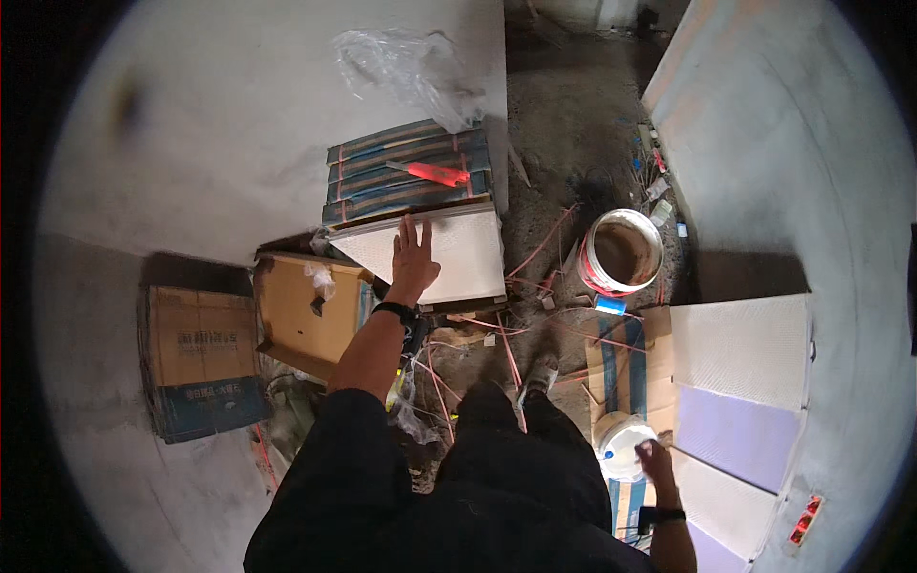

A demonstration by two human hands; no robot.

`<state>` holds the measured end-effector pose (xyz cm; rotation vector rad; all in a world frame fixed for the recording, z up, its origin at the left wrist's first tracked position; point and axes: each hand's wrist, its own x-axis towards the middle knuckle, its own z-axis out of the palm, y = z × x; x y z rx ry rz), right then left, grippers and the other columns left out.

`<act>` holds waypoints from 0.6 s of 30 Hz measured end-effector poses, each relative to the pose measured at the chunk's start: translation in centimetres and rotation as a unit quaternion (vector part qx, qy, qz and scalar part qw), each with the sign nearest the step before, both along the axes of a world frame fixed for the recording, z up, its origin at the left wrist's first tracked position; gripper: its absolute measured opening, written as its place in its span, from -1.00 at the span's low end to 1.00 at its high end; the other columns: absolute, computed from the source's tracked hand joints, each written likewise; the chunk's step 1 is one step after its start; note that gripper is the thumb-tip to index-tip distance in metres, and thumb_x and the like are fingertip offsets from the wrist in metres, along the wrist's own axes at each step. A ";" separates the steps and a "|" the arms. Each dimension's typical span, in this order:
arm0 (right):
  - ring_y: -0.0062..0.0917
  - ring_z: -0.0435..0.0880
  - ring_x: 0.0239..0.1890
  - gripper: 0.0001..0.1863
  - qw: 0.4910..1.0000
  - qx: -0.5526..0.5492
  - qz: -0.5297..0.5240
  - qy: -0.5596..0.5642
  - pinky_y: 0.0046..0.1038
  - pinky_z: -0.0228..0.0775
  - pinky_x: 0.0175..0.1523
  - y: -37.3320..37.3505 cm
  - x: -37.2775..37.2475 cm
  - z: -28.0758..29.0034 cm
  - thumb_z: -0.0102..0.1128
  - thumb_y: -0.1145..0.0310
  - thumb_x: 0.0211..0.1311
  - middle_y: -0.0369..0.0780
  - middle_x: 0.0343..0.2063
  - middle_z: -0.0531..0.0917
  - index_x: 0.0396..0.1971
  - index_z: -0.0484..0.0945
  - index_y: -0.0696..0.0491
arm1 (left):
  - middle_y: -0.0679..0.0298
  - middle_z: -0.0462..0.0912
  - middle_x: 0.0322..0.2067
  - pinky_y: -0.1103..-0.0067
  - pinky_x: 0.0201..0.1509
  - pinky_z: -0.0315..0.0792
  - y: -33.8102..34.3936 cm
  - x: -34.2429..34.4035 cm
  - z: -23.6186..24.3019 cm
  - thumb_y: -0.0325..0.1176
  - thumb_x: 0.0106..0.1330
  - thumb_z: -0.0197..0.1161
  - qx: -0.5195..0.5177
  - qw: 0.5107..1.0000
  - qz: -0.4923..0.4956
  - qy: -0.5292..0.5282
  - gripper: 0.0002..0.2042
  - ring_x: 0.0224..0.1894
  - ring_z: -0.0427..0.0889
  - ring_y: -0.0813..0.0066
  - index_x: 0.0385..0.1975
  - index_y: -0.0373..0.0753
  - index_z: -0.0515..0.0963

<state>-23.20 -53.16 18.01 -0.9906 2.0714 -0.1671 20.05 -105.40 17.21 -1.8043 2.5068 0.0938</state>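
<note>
My left hand (pixel 414 260) lies on a white textured tile (pixel 463 253), its fingers stretched toward the tile's far edge. The tile leans against a stack of dark-striped cardboard boxes (pixel 401 181). A red-handled tool (pixel 435 174) with a narrow grey end rests on top of those boxes. At the lower right my right hand (pixel 656 460) is curled at the rim of a small white bucket (pixel 602 435) holding white material. What its fingers close on is hidden. A small blue piece (pixel 607 456) shows at the bucket's left side.
White and lilac tiles (pixel 740 353) lean along the right wall. A large mud-stained bucket (pixel 585 267) stands ahead on the right. Open cardboard (pixel 306 306) and a closed carton (pixel 205 353) lie at left. Pink straps (pixel 509 353) and crumpled plastic film (pixel 411 420) litter the floor around my feet.
</note>
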 end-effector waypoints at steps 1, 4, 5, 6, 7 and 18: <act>-0.26 0.63 -0.45 -0.73 0.999 -0.022 0.023 0.014 -0.27 0.42 -0.33 -3.4 -0.9 0.5 0.14 0.17 0.16 -0.12 -0.55 0.63 -0.40 0.48 0.09 | -0.23 -0.20 0.30 0.18 0.36 -0.08 0.0 0.0 0.3 -0.38 -0.05 0.17 0.002 1.000 -0.008 -0.007 -0.12 0.37 -0.18 -0.10 0.33 -0.26 -0.15; -0.32 0.64 -0.45 -0.76 0.995 -0.062 0.059 0.041 -0.32 0.43 -0.34 -11.8 -2.2 1.4 0.11 0.20 0.19 -0.14 -0.56 0.63 -0.39 0.48 0.09 | -0.20 -0.20 0.31 0.20 0.36 -0.06 0.7 0.0 0.7 -0.39 -0.06 0.15 -0.003 1.000 -0.010 0.005 -0.11 0.37 -0.18 -0.08 0.34 -0.25 -0.15; -0.31 0.65 -0.43 -0.76 0.992 -0.081 0.088 0.041 -0.32 0.43 -0.33 -14.6 -2.2 1.5 0.10 0.20 0.20 -0.13 -0.54 0.64 -0.37 0.47 0.09 | -0.16 -0.17 0.32 0.24 0.37 -0.07 1.1 0.0 1.0 -0.42 -0.03 0.12 -0.009 1.000 0.001 -0.016 -0.15 0.38 -0.14 -0.02 0.34 -0.19 -0.13; -0.29 0.65 -0.41 -0.76 0.988 -0.100 0.113 0.043 -0.31 0.43 -0.33 -17.1 -1.9 1.8 0.09 0.20 0.20 -0.12 -0.52 0.64 -0.35 0.47 0.09 | -0.16 -0.17 0.32 0.24 0.37 -0.07 1.2 -0.2 1.1 -0.42 -0.03 0.12 -0.006 1.000 0.004 -0.014 -0.15 0.38 -0.14 -0.02 0.34 -0.19 -0.13; -0.27 0.64 -0.39 -0.74 0.985 -0.104 0.132 0.033 -0.31 0.43 -0.32 -19.6 -1.0 2.3 0.09 0.18 0.20 -0.11 -0.49 0.64 -0.32 0.47 0.09 | -0.14 -0.16 0.32 0.23 0.36 -0.07 1.6 0.2 1.0 -0.41 -0.04 0.12 -0.008 0.999 0.010 -0.029 -0.15 0.37 -0.12 -0.01 0.34 -0.20 -0.12; -0.15 0.54 -0.13 -0.61 0.950 -0.173 0.255 0.042 -0.22 0.35 -0.04 -38.9 15.3 2.2 0.11 0.15 0.16 -0.01 -0.20 0.58 -0.16 0.44 0.16 | -0.03 0.25 0.11 0.09 0.31 -0.02 5.4 5.2 2.6 -0.39 -0.03 0.17 -0.036 0.986 -0.088 0.139 -0.31 0.22 0.19 0.02 0.23 -0.23 0.19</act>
